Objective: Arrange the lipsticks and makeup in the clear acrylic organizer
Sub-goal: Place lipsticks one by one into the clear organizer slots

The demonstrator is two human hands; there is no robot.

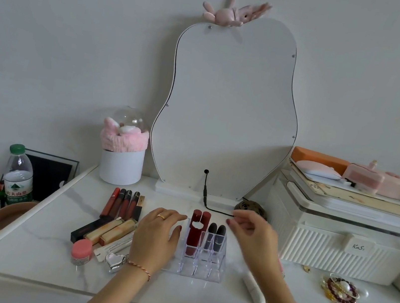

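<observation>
Where the clear acrylic organizer (202, 264) stands on the marble tabletop (33, 250), you will find its rear compartments filled: two red lipsticks (197, 232) upright on the left, two black lipsticks (215, 237) upright beside them. Its front compartments hold nothing. Your left hand (158, 236) rests against the organizer's left side, fingers relaxed, gripping nothing. Your right hand (250, 231) hovers above its right rear corner, fingers loosely bent; you cannot tell whether the fingertips pinch anything. Left of the organizer, lip gloss tubes (124, 203) lie in a row, with gold tubes (112, 232) and a pink-lidded jar (82, 252) nearer you. A white object (254, 288) lies partly hidden behind your right forearm.
</observation>
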